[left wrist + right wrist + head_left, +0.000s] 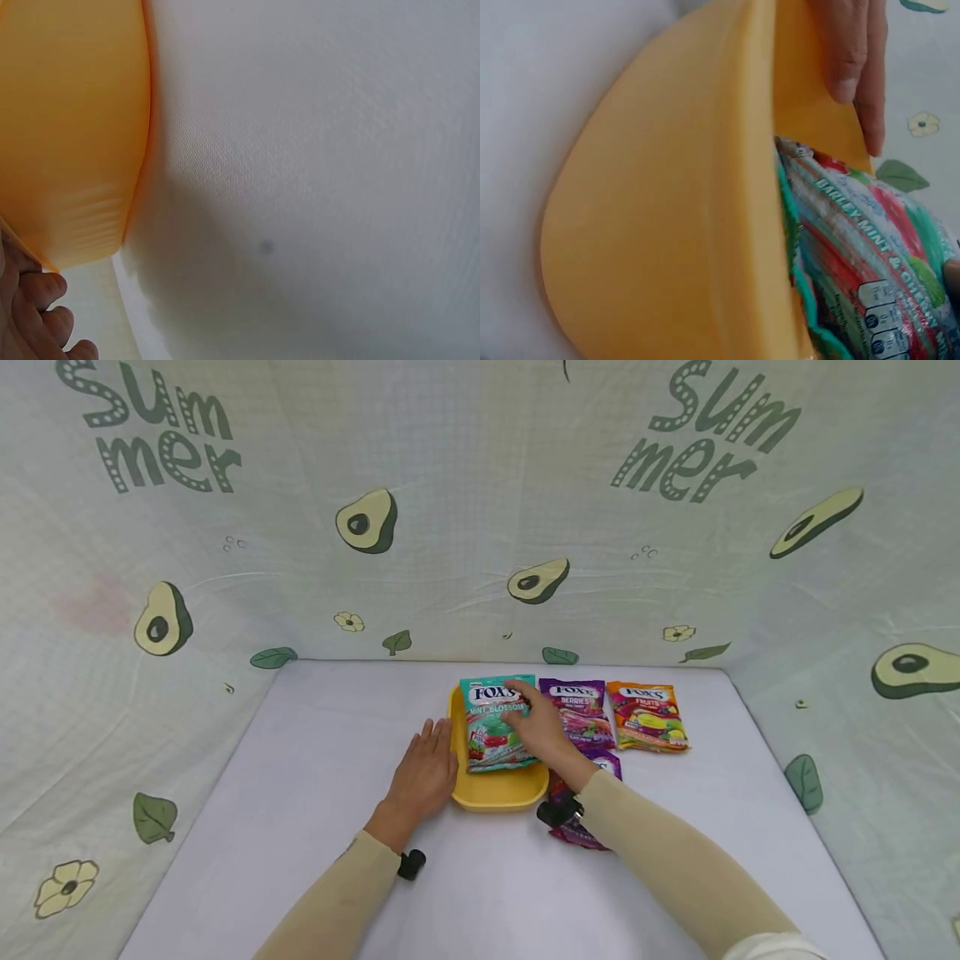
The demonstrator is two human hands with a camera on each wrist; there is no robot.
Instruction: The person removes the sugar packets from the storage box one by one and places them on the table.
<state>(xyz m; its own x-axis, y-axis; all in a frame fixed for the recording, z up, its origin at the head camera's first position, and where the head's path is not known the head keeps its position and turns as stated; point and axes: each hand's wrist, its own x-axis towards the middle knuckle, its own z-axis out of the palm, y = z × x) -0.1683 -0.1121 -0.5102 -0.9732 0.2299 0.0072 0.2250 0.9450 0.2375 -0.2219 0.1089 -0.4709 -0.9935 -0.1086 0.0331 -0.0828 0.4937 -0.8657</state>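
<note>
A yellow plastic tray [498,802] holds a teal Fox's Mint Blossom candy bag [491,752], whose upper end covers the tray's far rim. My right hand [542,727] reaches in from the right and grips the bag's printed face with bent fingers and thumb. In the right wrist view the bag [862,255] slants up past the tray wall [652,202]. My left hand [426,768] rests along the tray's left side, its fingers straight and touching the rim. Those fingers [41,307] also show at the tray's edge in the left wrist view.
Right of the tray lie a purple Fox's Berries bag [577,714] and an orange Fox's Fruits bag [647,718]. A dark purple bag [581,835] is partly hidden beneath my right wrist. A printed cloth [450,510] hangs behind the white table [315,752].
</note>
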